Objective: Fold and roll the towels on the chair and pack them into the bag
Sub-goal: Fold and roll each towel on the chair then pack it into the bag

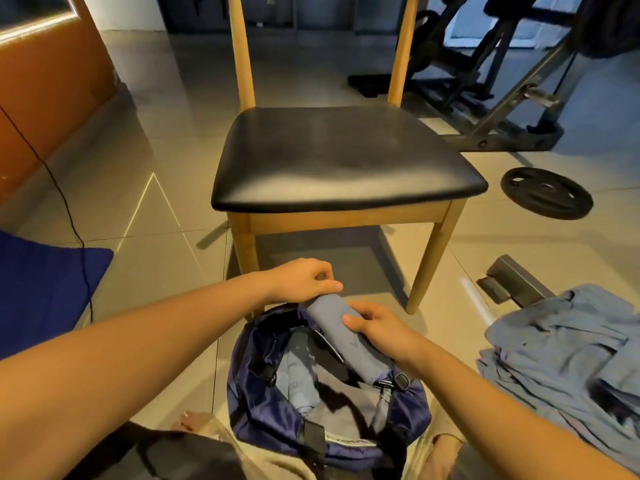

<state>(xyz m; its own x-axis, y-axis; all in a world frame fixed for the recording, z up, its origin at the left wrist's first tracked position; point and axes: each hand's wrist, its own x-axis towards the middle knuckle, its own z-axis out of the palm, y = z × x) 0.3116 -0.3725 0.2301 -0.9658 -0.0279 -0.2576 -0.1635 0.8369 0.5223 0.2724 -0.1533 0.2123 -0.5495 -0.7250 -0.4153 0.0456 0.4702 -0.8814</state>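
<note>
A rolled grey-blue towel (341, 336) lies slanted across the far rim of the open navy bag (258, 407) on the floor in front of me. My right hand (377, 329) grips the roll from the right side. My left hand (304, 278) pinches the roll's upper end, or the bag's rim there; I cannot tell which. Another grey-blue towel (299, 375) lies inside the bag. The wooden chair (343, 157) behind the bag has a bare black seat.
A pile of grey-blue towels (568, 358) lies on the floor at the right, beside a dark metal foot (512, 282). A black weight plate (545, 197) and gym frame (502, 98) stand behind. A blue cushion (41, 289) and a black cable (74, 230) are at the left.
</note>
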